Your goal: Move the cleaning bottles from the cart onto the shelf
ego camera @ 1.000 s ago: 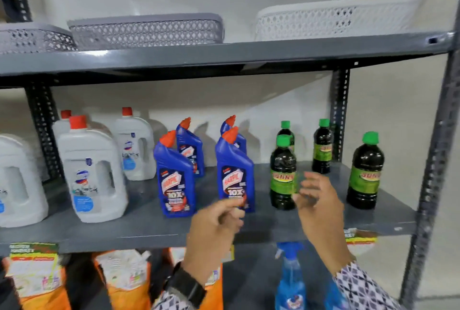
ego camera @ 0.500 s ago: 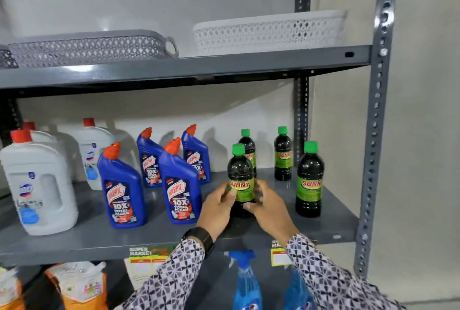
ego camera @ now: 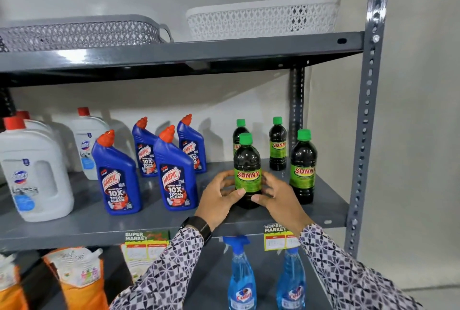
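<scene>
Dark glass-look bottle (ego camera: 247, 172) with a green cap and a green "SUNNY" label, standing upright on the middle shelf (ego camera: 159, 220) near the front edge. Both hands are wrapped round its lower half: left hand (ego camera: 219, 197) on one side, right hand (ego camera: 276, 196) on the other, thumbs across the front. Three more of the same bottles (ego camera: 303, 167) stand just behind and to the right, blue Harpic bottles (ego camera: 174, 172) to the left, white jugs (ego camera: 32, 172) further left.
</scene>
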Demonstrator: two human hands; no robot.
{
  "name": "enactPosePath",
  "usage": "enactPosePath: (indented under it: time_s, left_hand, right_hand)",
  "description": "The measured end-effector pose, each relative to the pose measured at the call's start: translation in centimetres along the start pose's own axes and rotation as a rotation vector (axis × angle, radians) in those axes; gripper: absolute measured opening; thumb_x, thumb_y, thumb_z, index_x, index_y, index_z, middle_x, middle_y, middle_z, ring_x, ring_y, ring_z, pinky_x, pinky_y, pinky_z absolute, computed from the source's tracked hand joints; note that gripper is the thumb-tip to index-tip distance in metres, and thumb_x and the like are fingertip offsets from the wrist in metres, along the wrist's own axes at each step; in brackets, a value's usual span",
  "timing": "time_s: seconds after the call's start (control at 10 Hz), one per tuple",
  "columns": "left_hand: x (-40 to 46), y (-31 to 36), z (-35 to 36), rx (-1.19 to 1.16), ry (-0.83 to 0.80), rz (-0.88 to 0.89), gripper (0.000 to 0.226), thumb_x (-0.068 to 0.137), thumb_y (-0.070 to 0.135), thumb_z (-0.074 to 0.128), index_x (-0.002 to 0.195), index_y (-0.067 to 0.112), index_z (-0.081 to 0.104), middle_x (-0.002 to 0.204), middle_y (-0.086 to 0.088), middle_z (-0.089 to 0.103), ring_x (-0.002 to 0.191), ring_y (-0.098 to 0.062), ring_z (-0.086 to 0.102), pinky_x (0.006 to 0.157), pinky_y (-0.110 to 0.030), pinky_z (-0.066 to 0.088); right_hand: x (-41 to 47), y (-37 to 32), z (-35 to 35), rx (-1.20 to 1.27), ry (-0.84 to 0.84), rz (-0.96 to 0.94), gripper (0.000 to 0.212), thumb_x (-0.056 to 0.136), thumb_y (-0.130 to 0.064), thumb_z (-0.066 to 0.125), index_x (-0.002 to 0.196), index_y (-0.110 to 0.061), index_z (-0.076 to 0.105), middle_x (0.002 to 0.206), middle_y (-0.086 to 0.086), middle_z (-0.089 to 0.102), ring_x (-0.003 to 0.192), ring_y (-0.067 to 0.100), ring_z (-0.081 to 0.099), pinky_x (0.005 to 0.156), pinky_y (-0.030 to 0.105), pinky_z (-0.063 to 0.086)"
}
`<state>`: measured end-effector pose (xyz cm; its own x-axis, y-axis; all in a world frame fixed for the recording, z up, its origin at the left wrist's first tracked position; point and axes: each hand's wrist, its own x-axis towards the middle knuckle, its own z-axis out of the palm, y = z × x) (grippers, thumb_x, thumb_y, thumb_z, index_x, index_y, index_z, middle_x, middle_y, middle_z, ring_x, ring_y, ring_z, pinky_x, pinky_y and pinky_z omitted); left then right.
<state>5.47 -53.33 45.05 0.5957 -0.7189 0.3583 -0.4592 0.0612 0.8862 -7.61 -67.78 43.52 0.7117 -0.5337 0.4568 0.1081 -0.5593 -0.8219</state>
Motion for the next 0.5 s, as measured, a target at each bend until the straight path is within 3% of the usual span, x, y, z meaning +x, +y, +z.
enactPosePath:
  time_s: [0.1,0.2,0.3,0.4,0.5]
  left_hand:
    - [-0.2,0.1,-0.1,-0.026,0.004,-0.013,0.046,0.089,0.011,0.078,0.123,0.035,0.057,0.123,0.004,0.071,0.113,-0.009,0.068,0.1,-0.027,0.055]
    - [-0.1,-0.1,-0.1,-0.012,0.01,-0.02,0.046,0.088,0.011,0.078,0.118,0.039,0.057,0.119,0.009,0.071,0.113,-0.008,0.068,0.102,-0.031,0.055]
    - [-0.4,0.6,-0.2,-0.009,0.003,-0.03,0.046,0.089,0.011,0.078,0.122,0.034,0.057,0.121,0.006,0.07,0.118,-0.013,0.068,0.101,-0.029,0.055]
    - [-0.8,0.9,-0.5,-0.04,-0.067,-0.071,0.051,0.092,0.013,0.075,0.135,0.027,0.051,0.139,-0.007,0.064,0.126,-0.019,0.064,0.106,-0.031,0.052]
    - [-3.0,1.7,-1.9,-0.041,-0.104,-0.072,0.07,0.095,0.021,0.071,0.157,0.024,0.038,0.155,-0.006,0.053,0.138,-0.016,0.056,0.113,-0.028,0.048]
  right_hand:
    - [-0.1,0.0,0.0,0.005,-0.027,0.021,0.069,0.089,0.004,0.075,0.131,-0.048,0.057,0.132,-0.02,0.07,0.122,0.001,0.07,0.106,0.026,0.055]
    - [0.0,-0.2,0.0,0.022,-0.042,0.046,0.068,0.09,0.006,0.072,0.139,-0.037,0.052,0.133,-0.018,0.069,0.117,-0.006,0.07,0.107,0.025,0.056]
    - [-0.4,-0.9,-0.1,-0.009,-0.039,0.078,0.07,0.092,0.007,0.071,0.135,-0.043,0.049,0.131,-0.022,0.067,0.116,-0.008,0.069,0.108,0.026,0.055]
    - [-0.8,-1.3,-0.1,-0.009,-0.069,0.131,0.076,0.093,0.004,0.071,0.156,-0.027,0.041,0.146,-0.006,0.062,0.138,0.014,0.06,0.119,0.04,0.046]
    - [-2.5,-2.8,0.8,-0.02,0.086,0.12,0.085,0.096,-0.005,0.072,0.166,-0.019,0.027,0.162,0.005,0.049,0.151,0.023,0.046,0.125,0.041,0.036]
